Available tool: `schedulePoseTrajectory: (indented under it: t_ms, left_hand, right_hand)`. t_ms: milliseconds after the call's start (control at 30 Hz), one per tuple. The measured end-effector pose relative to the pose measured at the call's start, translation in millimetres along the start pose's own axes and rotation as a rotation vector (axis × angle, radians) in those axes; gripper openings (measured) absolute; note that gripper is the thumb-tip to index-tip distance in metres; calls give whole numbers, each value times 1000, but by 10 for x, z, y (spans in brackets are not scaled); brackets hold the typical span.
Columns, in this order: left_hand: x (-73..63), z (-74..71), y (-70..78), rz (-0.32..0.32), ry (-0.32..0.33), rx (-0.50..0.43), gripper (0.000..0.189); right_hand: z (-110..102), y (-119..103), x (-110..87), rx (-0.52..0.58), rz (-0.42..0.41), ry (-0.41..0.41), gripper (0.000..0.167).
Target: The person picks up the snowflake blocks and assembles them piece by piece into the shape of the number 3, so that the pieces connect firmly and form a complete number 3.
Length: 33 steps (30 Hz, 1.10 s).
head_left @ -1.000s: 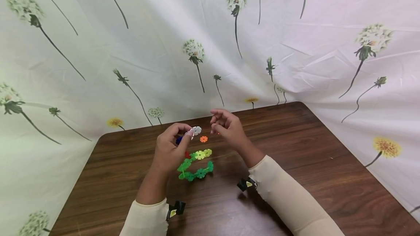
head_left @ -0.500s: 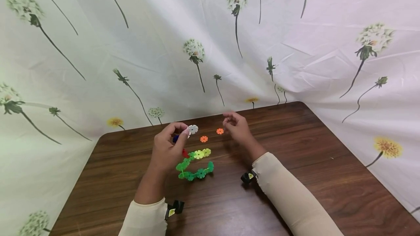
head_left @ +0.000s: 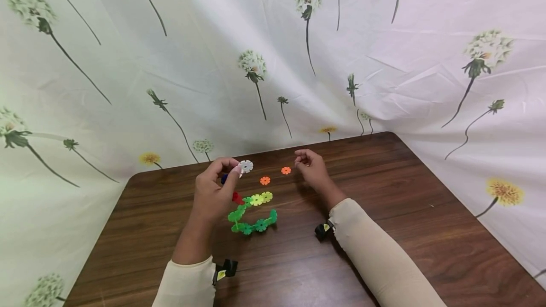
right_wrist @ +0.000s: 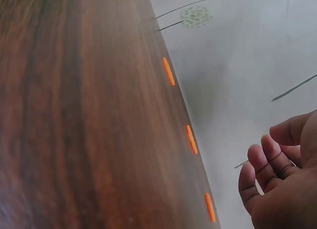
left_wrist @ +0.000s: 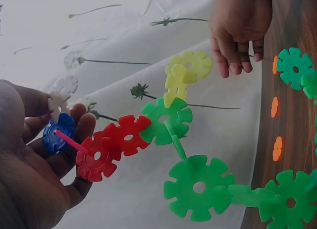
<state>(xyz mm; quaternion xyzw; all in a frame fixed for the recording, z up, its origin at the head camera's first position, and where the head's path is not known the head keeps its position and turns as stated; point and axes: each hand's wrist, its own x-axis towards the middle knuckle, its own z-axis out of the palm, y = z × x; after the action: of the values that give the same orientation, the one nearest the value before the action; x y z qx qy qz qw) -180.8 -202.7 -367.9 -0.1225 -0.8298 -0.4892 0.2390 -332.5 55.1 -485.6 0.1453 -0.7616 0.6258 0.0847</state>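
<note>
My left hand (head_left: pixel 213 186) grips one end of a chain of plastic snowflake discs, its thumb and fingers at a white disc (head_left: pixel 246 166). In the left wrist view the chain runs on through a blue disc (left_wrist: pixel 63 135), a pink piece (left_wrist: pixel 72 141) seen edge-on, red discs (left_wrist: pixel 88 167), green discs (left_wrist: pixel 181 192) and pale yellow discs (left_wrist: pixel 200 63). The green part curves round toward the near side in the head view. My right hand (head_left: pixel 314 169), fingers loosely bent and nothing visible in them, hovers right of a loose orange disc (head_left: pixel 286 170).
Another orange disc (head_left: pixel 265 180) lies on the dark wooden table (head_left: pixel 384 212); the right wrist view has three in a row, including an upper orange disc (right_wrist: pixel 169 71). A white cloth (head_left: pixel 192 60) printed with dandelions hangs behind the table's far edge.
The right hand has drawn away to the right, uncovering an orange disc. My left hand has shifted slightly left with the chain.
</note>
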Motion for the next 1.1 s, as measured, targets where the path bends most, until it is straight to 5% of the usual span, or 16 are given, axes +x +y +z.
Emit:
schedulePoseTrajectory:
  t_ms: [433, 767, 1100]
  left_hand:
    - [3, -3, -4, -16, 7, -10, 13]
    - [-1, 5, 4, -19, 4, -6, 13]
    - [1, 12, -1, 0, 2, -14, 11]
  right_hand:
    - [-32, 81, -3, -53, -5, 90, 25]
    - [-83, 134, -18, -287, 73, 183, 21]
    - [-118, 230, -25, -286, 165, 71, 28]
